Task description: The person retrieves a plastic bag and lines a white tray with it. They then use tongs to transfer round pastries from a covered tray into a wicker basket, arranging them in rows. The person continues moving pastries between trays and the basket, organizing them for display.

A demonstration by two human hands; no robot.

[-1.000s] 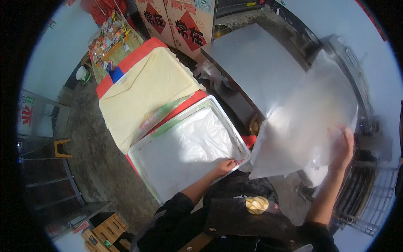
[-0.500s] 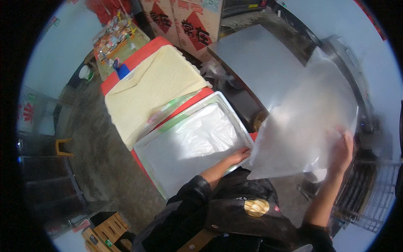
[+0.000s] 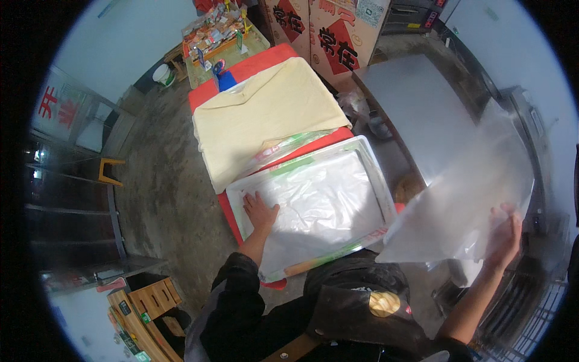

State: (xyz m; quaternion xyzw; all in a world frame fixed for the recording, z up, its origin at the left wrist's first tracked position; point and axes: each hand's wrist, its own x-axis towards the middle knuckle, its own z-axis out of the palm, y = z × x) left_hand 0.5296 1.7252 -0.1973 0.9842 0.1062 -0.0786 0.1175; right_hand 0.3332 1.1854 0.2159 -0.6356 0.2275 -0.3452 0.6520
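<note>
The left arm reaches forward from the body, and its bare forearm (image 3: pixel 253 246) slants slightly to the right up to the wrist (image 3: pixel 261 230). The left hand (image 3: pixel 260 215) is flat, with its back turned upward; the fingers (image 3: pixel 248 201) are spread and point away from the body, and the thumb stands apart on the right side. The right arm extends farther out to the right, the bare forearm (image 3: pixel 473 301) rising obliquely. The right hand (image 3: pixel 509 234) is raised in a holding pose, its fingers pointing inward and partly blurred.
</note>
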